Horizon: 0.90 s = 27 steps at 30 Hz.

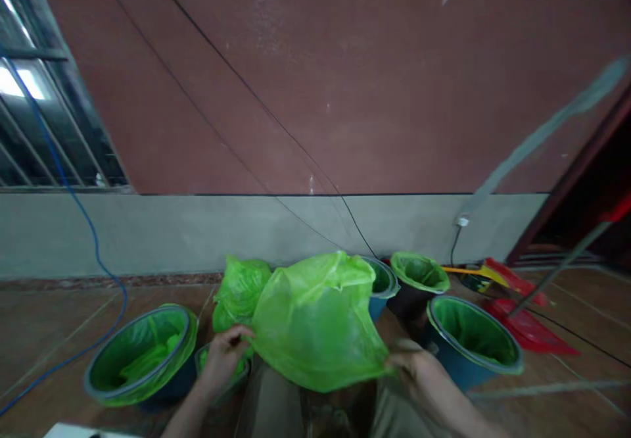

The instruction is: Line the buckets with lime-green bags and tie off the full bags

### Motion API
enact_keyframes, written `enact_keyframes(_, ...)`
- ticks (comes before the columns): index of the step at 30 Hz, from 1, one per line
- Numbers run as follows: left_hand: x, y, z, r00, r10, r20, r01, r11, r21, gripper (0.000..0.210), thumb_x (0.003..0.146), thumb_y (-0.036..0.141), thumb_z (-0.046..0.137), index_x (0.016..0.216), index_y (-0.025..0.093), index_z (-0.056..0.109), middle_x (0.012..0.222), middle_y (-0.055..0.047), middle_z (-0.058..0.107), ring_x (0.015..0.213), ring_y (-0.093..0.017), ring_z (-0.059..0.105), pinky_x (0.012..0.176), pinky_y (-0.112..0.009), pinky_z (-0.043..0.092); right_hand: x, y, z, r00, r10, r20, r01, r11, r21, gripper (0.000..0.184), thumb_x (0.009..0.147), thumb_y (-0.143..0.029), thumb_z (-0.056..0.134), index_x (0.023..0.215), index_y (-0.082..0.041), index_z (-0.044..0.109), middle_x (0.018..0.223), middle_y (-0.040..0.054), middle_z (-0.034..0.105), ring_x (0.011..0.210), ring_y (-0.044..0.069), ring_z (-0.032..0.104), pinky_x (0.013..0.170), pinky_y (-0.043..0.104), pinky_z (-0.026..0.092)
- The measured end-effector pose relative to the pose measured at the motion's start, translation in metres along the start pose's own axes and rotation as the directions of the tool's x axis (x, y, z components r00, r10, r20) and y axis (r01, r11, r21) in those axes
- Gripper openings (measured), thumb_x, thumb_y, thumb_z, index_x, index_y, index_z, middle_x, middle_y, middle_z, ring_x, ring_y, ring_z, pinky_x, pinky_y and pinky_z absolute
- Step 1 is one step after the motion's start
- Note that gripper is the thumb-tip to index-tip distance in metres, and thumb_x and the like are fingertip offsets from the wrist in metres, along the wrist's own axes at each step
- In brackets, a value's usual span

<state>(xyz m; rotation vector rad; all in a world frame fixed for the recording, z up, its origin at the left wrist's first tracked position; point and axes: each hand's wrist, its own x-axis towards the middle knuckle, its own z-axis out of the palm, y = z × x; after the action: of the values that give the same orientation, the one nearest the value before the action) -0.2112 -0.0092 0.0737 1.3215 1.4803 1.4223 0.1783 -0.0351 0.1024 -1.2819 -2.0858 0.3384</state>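
A green plastic bag (315,319) is spread wide between my hands, above my knees. Its near edge is pinched at the left corner by my left hand (229,352). At the opposite corner, my right hand (407,362) grips the bag, though its fingers are somewhat blurred. Beneath my left wrist is a small bin (236,379) with a green liner, partly hidden by my arm. Behind the left hand stands a puffed-up green bag (241,290). Close to my right forearm sits a blue bucket (458,362) lined in green.
At left is a lined bucket (185,379); at the back are a blue bucket (378,306) and a dark lined bin (414,303). Red dustpans (532,329) lie at right. A blue cable (96,247) crosses the left floor. A wall (320,96) rises ahead.
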Motion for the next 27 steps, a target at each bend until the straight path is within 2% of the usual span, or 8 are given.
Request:
enact_keyframes(3,0.020,0.033,-0.022,0.973,0.014,-0.229,-0.042,0.993,-0.115,0.009,0.050,0.019,0.070,0.059,0.021,0.072,0.063,0.000,0.065,0.059,-0.015,0.054,0.055,-0.024,0.042,0.029,-0.013,-0.043,0.998,-0.055,0.003,0.055,0.996,-0.071,0.034,0.078,-0.013,0.045,0.086,-0.027,0.075,0.085,0.0011,0.075,0.077,0.019,0.072,0.070,0.031,0.056)
enact_keyframes(6,0.035,0.096,-0.043,0.921,0.192,-0.339,-0.281,0.929,-0.239,0.006,0.052,0.019,0.073,0.056,0.020,0.069,0.077,-0.001,0.069,0.079,-0.016,0.060,0.066,-0.023,0.047,0.052,-0.042,-0.087,0.939,-0.144,-0.313,0.112,0.987,-0.119,0.027,0.084,-0.021,0.051,0.096,-0.028,0.074,0.097,0.0029,0.075,0.092,0.022,0.071,0.085,0.037,0.055)
enact_keyframes(9,0.022,0.103,-0.056,0.864,0.270,-0.425,-0.417,0.857,-0.303,0.011,0.051,0.019,0.076,0.055,0.023,0.066,0.092,0.000,0.071,0.091,-0.018,0.060,0.069,-0.025,0.051,0.030,-0.060,-0.068,0.808,-0.154,-0.569,0.105,0.987,-0.118,0.029,0.083,-0.020,0.055,0.103,-0.031,0.073,0.106,0.0046,0.073,0.103,0.025,0.067,0.092,0.042,0.052)
enact_keyframes(10,0.013,0.089,-0.058,0.899,0.188,-0.395,-0.337,0.874,-0.350,0.012,0.052,0.020,0.076,0.056,0.024,0.066,0.094,0.001,0.071,0.090,-0.018,0.061,0.068,-0.026,0.052,0.015,-0.059,-0.045,0.847,-0.153,-0.509,0.115,0.988,-0.105,0.027,0.083,-0.020,0.054,0.098,-0.030,0.074,0.102,0.0057,0.074,0.100,0.026,0.068,0.088,0.041,0.053)
enact_keyframes(12,-0.008,0.044,-0.062,0.945,-0.115,-0.306,-0.025,0.909,-0.417,0.016,0.042,0.019,0.076,0.052,0.020,0.064,0.077,0.000,0.070,0.070,-0.016,0.060,0.058,-0.025,0.050,-0.020,-0.049,0.012,0.973,-0.206,-0.100,0.203,0.978,-0.042,0.029,0.084,-0.016,0.048,0.078,-0.028,0.074,0.078,0.0027,0.074,0.076,0.021,0.069,0.069,0.032,0.054)
enact_keyframes(15,-0.031,-0.016,-0.067,0.869,-0.385,-0.311,0.230,0.871,-0.435,0.017,0.041,0.014,0.073,0.056,0.016,0.066,0.066,0.000,0.066,0.066,-0.013,0.060,0.060,-0.022,0.050,-0.058,-0.032,0.084,0.878,-0.097,0.468,0.096,0.995,0.026,0.032,0.082,-0.012,0.044,0.064,-0.022,0.069,0.061,-0.0001,0.068,0.054,0.015,0.061,0.052,0.023,0.042)
enact_keyframes(21,-0.026,-0.027,-0.080,0.859,-0.427,-0.283,0.181,0.769,-0.613,0.026,0.063,0.017,0.067,0.090,0.019,0.066,0.085,-0.002,0.070,0.077,-0.015,0.066,0.072,-0.025,0.053,-0.053,-0.059,0.100,0.857,-0.090,0.507,-0.017,0.979,0.203,0.031,0.090,-0.019,0.041,0.089,-0.021,0.072,0.086,0.0028,0.072,0.079,0.015,0.065,0.070,0.021,0.042)
enact_keyframes(27,-0.069,-0.025,-0.054,0.701,-0.693,-0.168,0.443,0.607,-0.660,0.024,0.093,0.037,0.046,0.103,0.018,0.058,0.095,-0.007,0.069,0.082,-0.018,0.069,0.073,-0.032,0.056,-0.036,-0.104,0.122,0.805,-0.105,0.584,-0.049,0.969,0.243,0.024,0.088,-0.020,0.049,0.088,-0.018,0.073,0.086,0.0049,0.074,0.084,0.016,0.067,0.073,0.022,0.041)
